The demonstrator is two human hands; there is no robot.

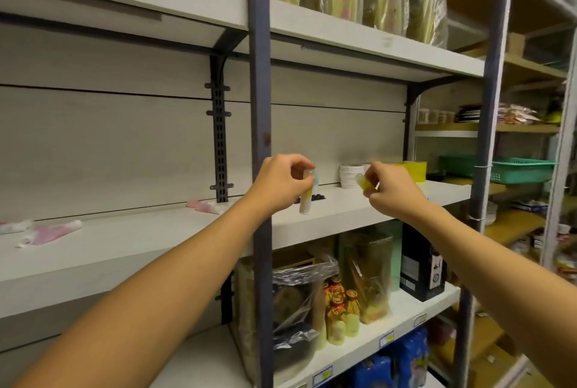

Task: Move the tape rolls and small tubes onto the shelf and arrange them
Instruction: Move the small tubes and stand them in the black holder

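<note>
Mid-frame: left hand [282,183] pinches one upright white-yellow plastic tube [305,200]; right hand [388,189] pinches another yellow tube [362,182]; three pink tubes [54,231] lie lower left on the pale shelf [343,216].

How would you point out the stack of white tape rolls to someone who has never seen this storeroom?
Find the dark metal upright in the middle, then the pale shelf both hands reach over. Against its back panel, between the left hand and right hand, stands the stack of white tape rolls. It is white and ringed, unlike the yellow tape roll to its right.
</note>
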